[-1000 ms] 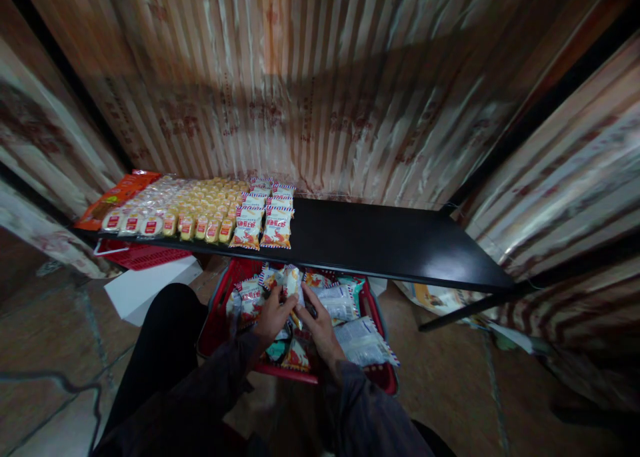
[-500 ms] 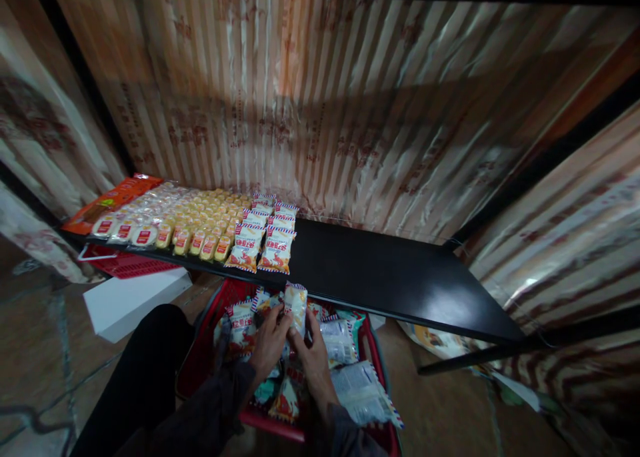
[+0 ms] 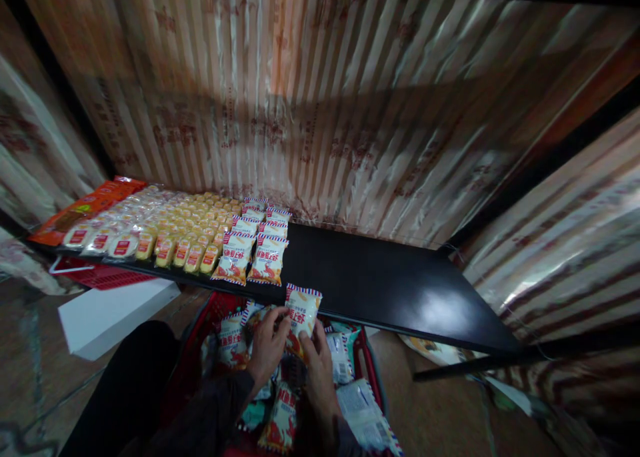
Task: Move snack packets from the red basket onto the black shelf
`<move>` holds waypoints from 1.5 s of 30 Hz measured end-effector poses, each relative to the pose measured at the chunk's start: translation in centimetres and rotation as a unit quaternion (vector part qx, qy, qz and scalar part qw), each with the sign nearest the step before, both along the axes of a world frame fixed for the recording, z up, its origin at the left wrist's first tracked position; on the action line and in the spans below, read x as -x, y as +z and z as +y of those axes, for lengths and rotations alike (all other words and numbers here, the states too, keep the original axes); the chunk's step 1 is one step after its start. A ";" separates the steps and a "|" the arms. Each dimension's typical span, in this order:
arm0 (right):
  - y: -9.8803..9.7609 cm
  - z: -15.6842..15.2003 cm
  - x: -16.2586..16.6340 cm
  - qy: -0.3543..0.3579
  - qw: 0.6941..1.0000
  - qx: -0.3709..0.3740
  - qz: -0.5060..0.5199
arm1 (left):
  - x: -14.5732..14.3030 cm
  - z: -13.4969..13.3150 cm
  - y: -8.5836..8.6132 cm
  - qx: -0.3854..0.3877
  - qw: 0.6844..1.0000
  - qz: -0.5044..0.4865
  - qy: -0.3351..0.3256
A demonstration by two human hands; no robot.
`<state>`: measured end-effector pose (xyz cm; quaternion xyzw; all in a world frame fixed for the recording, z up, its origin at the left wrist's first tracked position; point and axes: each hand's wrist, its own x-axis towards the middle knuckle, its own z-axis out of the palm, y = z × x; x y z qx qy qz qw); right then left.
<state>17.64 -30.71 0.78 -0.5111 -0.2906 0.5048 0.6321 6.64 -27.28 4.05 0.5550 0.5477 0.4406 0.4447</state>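
A white and orange snack bag (image 3: pixel 303 310) with a striped top edge is held upright between both hands, its printed front facing me. My left hand (image 3: pixel 269 342) pinches its left edge. My right hand (image 3: pixel 316 360) grips the lower right side, thumb across the front. Under the hands stands a red basket (image 3: pixel 371 360) with more snack bags, some showing their backs. Just beyond, similar bags (image 3: pixel 267 258) lie in two columns on the black shelf (image 3: pixel 365 277).
Left of the bags, the shelf holds rows of small yellow packets (image 3: pixel 193 254), round white packets (image 3: pixel 123 246) and an orange package (image 3: pixel 90 210). A white box (image 3: pixel 115 314) and another red basket (image 3: pixel 107 277) are below. Striped sheeting (image 3: pixel 320 110) hangs behind.
The held bag has turned from a narrow side view to show its broad printed front. My hands have spread slightly apart around it. The view has shifted a little.
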 end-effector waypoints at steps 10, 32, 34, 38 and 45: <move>-0.3 -0.1 -1.9 -0.040 0.998 0.050 0.005 | -1.0 0.7 -0.2 -0.083 0.994 0.025 -0.061; 0.1 0.9 -1.3 -0.110 0.991 0.072 0.031 | 0.9 3.8 0.3 -0.090 0.962 0.080 -0.244; 0.2 1.0 -1.6 -0.106 0.991 0.081 0.020 | 0.7 4.1 0.4 -0.099 0.961 0.070 -0.250; -0.1 1.1 -2.0 -0.086 0.994 0.073 0.011 | 0.9 4.5 0.1 -0.123 0.956 0.071 -0.256; 0.0 1.0 -2.3 -0.080 0.995 0.055 0.014 | 0.5 4.8 -0.1 -0.130 0.951 0.080 -0.269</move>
